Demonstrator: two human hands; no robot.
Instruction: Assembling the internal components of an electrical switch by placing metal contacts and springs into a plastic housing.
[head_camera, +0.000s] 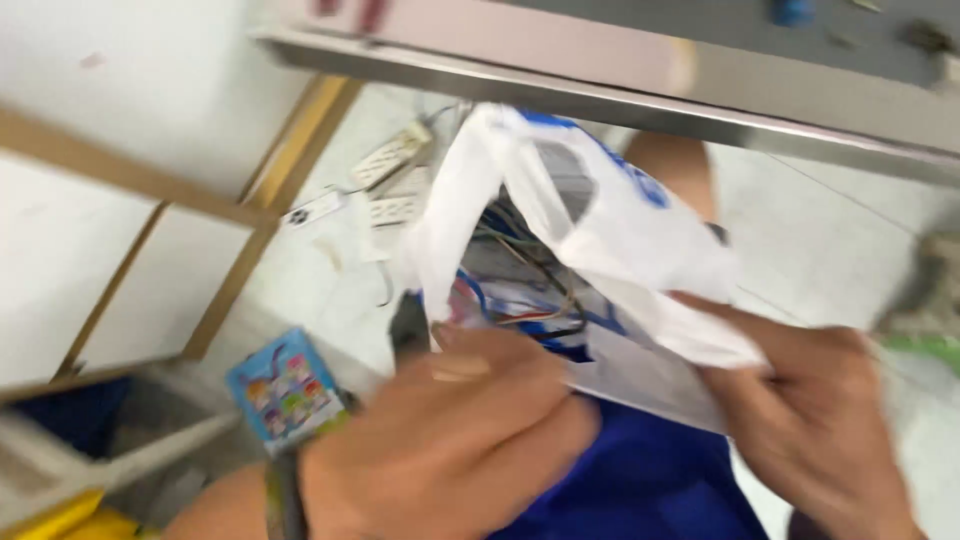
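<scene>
Clearly, both hands grip 1 white plastic bag (600, 230): the left hand (450, 440) is closed on its near edge, the right hand (820, 420) pinches the far side, holding the mouth open over the lap. Tangled wires (520, 270) sit inside. Judging by the thin film, wire ends could snag and tear it.

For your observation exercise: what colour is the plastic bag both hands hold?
White with blue print, seen in the head view: plastic bag.
</scene>
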